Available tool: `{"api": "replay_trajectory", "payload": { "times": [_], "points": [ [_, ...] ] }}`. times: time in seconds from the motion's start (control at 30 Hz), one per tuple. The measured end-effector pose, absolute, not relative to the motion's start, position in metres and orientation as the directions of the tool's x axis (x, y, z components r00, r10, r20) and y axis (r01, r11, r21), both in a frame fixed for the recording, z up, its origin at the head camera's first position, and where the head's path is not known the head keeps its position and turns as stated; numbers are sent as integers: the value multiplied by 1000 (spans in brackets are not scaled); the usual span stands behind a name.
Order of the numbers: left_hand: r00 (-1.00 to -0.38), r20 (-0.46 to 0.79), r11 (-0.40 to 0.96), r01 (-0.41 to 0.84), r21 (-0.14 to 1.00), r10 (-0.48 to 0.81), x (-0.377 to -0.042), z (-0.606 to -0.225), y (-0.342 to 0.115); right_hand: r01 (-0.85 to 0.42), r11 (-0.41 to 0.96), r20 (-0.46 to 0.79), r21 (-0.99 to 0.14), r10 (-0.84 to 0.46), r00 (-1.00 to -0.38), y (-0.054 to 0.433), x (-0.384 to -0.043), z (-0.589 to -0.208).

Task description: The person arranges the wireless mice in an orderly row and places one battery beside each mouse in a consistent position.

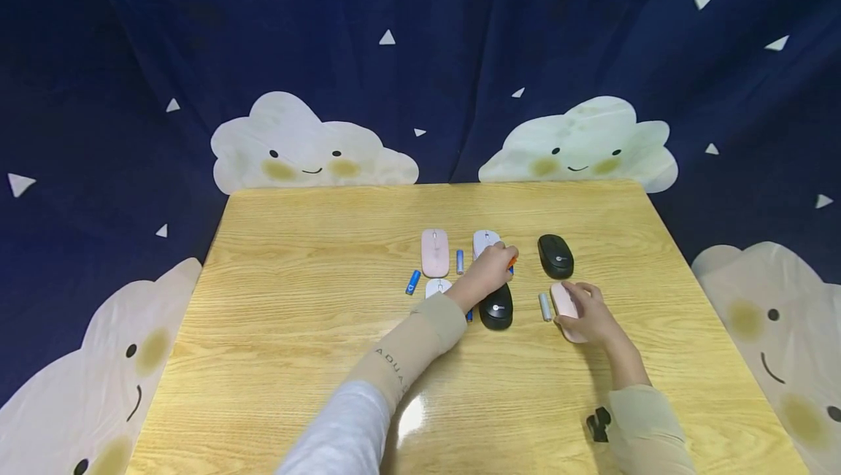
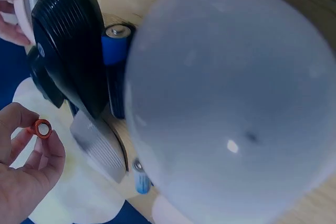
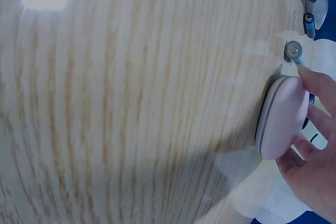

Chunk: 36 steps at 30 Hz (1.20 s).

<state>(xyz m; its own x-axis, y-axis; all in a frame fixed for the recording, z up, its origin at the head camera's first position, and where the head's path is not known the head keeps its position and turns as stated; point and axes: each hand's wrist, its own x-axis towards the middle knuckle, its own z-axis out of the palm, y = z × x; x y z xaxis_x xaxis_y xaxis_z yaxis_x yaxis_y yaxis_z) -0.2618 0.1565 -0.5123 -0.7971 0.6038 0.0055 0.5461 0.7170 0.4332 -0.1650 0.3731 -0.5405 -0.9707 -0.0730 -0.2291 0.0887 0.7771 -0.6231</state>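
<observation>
My left hand [image 1: 482,274] pinches an orange battery [image 1: 512,262] between thumb and fingers, over the white mouse [image 1: 485,240] and the nearer black mouse [image 1: 496,309]. In the left wrist view the battery [image 2: 42,128] shows its round end to the camera. My right hand [image 1: 589,316] holds a pale pink mouse [image 1: 563,309] by its sides, thumb on the near side. The right wrist view shows this mouse [image 3: 286,119] from one end, low over the wood. Just left of it lies a grey battery [image 1: 545,307].
Behind the right hand sits another black mouse [image 1: 555,257]. Further left are a second pink mouse [image 1: 435,253], a light blue battery [image 1: 459,262], a blue battery [image 1: 412,282] and a partly hidden white mouse [image 1: 437,287]. A dark cloud-print curtain [image 1: 453,59] surrounds the wooden table [image 1: 296,300].
</observation>
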Motion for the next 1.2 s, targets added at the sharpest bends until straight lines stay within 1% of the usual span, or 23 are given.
{"api": "replay_trajectory", "payload": {
  "times": [0.1,0.2,0.33,0.7,0.97,1.2],
  "points": [
    [-773,9,707,584,398,634,-263,-513,165,92,775,-231,-625,-71,-970,374,-165,-541],
    [-764,-9,708,594,381,646,-263,-514,174,104,774,-239,-625,-63,-969,374,-165,-540],
    [-766,-37,724,589,360,642,-264,-516,183,113,775,-246,-622,-56,-968,373,-166,-540],
    [-776,-57,749,584,313,629,-262,-522,199,104,779,-237,-619,-59,-970,374,-166,-539],
    [-782,-68,751,566,340,620,-260,-524,206,104,775,-240,-623,-63,-969,374,-165,-539],
    [-783,-72,759,571,312,618,-260,-524,213,95,773,-226,-627,-63,-972,375,-165,-540]
  ]
}}
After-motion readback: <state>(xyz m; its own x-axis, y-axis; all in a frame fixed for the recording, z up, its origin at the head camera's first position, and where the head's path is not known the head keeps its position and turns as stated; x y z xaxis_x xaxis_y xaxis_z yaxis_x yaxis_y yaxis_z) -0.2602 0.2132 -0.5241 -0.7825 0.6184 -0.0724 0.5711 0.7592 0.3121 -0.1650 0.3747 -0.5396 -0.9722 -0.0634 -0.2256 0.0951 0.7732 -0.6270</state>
